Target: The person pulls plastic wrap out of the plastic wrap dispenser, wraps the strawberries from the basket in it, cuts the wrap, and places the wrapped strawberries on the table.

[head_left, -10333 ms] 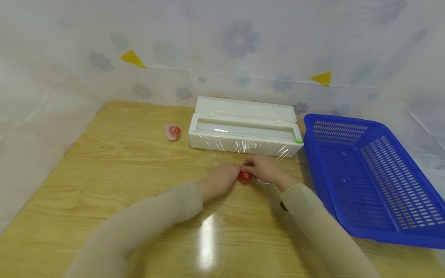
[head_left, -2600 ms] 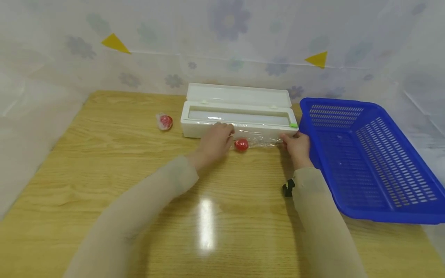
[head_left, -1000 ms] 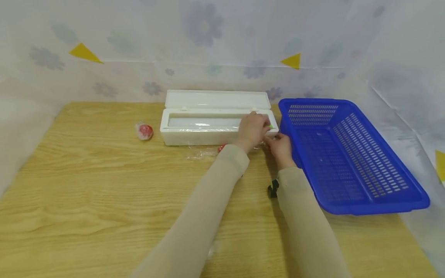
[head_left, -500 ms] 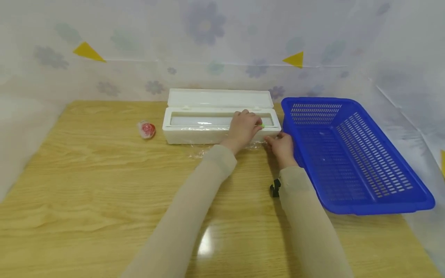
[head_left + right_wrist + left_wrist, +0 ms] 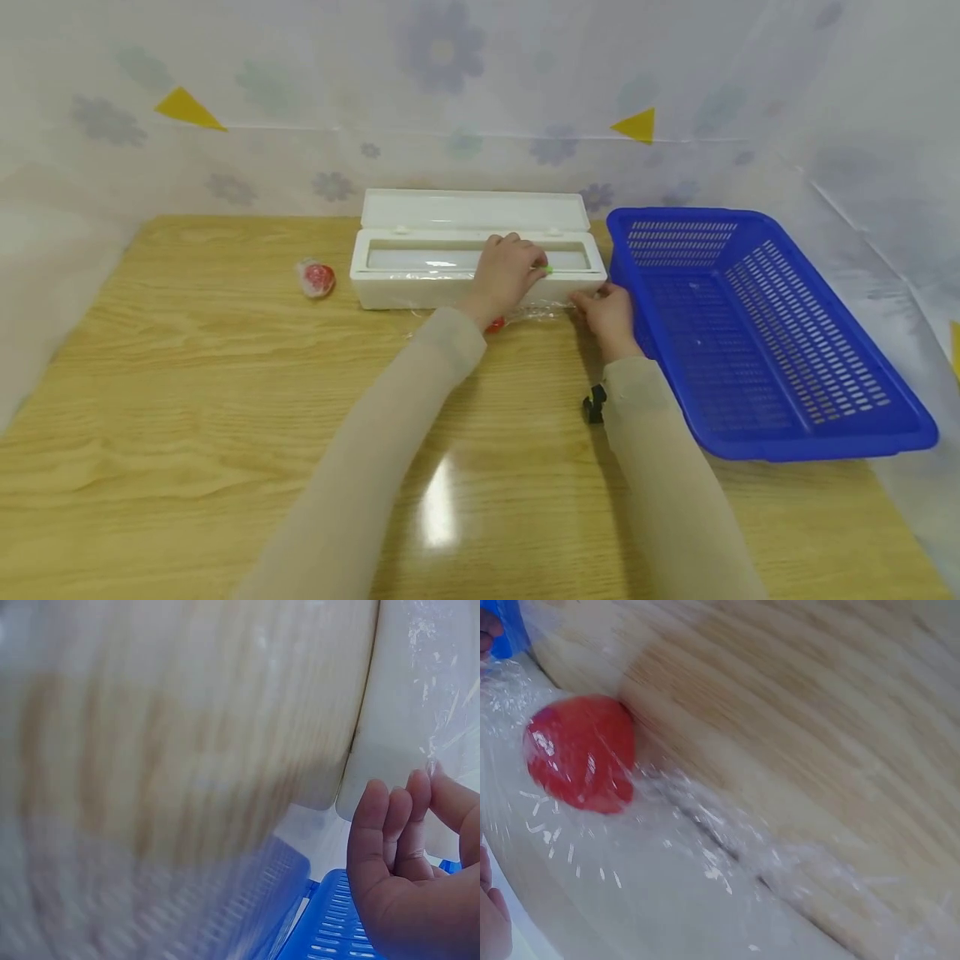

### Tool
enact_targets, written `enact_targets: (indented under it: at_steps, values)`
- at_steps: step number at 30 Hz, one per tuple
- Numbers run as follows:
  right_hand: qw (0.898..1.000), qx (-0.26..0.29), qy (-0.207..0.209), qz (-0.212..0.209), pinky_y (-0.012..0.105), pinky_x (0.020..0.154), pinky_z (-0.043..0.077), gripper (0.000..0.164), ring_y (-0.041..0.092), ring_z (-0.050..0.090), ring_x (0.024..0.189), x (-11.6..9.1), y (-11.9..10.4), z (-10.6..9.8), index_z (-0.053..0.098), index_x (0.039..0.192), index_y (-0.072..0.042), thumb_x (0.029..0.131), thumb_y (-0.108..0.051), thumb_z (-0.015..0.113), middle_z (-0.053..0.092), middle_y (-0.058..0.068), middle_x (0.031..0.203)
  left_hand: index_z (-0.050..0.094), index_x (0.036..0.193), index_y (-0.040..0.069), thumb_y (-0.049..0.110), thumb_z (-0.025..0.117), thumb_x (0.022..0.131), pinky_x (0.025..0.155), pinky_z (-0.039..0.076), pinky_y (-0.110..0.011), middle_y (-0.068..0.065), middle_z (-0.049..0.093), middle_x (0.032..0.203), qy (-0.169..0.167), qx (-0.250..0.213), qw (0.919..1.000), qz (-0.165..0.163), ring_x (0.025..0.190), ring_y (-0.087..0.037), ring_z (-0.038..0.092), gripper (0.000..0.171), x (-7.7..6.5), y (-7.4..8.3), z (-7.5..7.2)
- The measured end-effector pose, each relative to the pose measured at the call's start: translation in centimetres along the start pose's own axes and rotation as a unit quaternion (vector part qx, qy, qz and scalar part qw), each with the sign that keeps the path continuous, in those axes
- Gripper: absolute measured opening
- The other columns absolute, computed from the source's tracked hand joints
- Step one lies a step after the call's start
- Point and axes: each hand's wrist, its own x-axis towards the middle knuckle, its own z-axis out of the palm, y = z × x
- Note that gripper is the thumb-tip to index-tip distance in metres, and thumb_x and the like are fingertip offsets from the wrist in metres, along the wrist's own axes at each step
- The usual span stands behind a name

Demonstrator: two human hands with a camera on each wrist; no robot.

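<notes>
A white cling film dispenser box (image 5: 408, 292) stands with its lid raised at the table's back. My left hand (image 5: 502, 271) pinches the small green slide cutter (image 5: 548, 269) on the box's front edge, right of its middle. My right hand (image 5: 609, 321) pinches the cling film (image 5: 546, 312) by the box's front right corner; in the right wrist view, thumb and fingertip meet on the film. Under the film lies a round red thing (image 5: 581, 754) like a small fruit, mostly hidden behind my left wrist in the head view. Creased film trails in front of the box.
Another red thing wrapped in film (image 5: 317, 281) lies on the table left of the box. A blue slotted plastic basket (image 5: 652, 350) stands close by my right hand and forearm. A flowered white sheet (image 5: 465, 100) hangs behind the table.
Over the last second my left hand has drawn the green cutter leftward from the box's right end. Before that it was beside the red thing. My right hand stays at the right corner.
</notes>
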Motion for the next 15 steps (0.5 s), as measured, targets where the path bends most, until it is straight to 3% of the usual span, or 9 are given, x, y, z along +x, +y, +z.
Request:
enact_targets:
  at_steps: [8, 15]
  values:
    - [1.0, 0.0, 0.002, -0.017, 0.019, 0.056, 0.05, 0.046, 0.004, 0.055, 0.053, 0.7, 0.7, -0.1, 0.053, 0.12, 0.009, 0.083, -0.015, 0.069, 0.06, 0.002, 0.07, 0.067, 0.105, 0.02, 0.033, 0.06, 0.09, 0.094, 0.037, -0.031, 0.008, 0.069, 0.109, -0.005, -0.024, 0.9997, -0.003, 0.096, -0.013, 0.053, 0.021, -1.4, -1.9, -1.1]
    - [0.999, -0.032, -0.003, 0.003, 0.016, 0.054, 0.047, 0.045, 0.002, 0.052, 0.054, -0.1, -0.3, 0.0, 0.05, 0.126, 0.008, 0.088, -0.013, 0.062, 0.052, -0.006, 0.065, 0.067, 0.104, 0.018, 0.031, 0.061, 0.09, 0.094, 0.037, -0.033, 0.006, 0.069, 0.107, -0.006, -0.026, 0.9996, -0.011, 0.097, -0.015, 0.055, 0.021, -2.8, -3.9, -2.2]
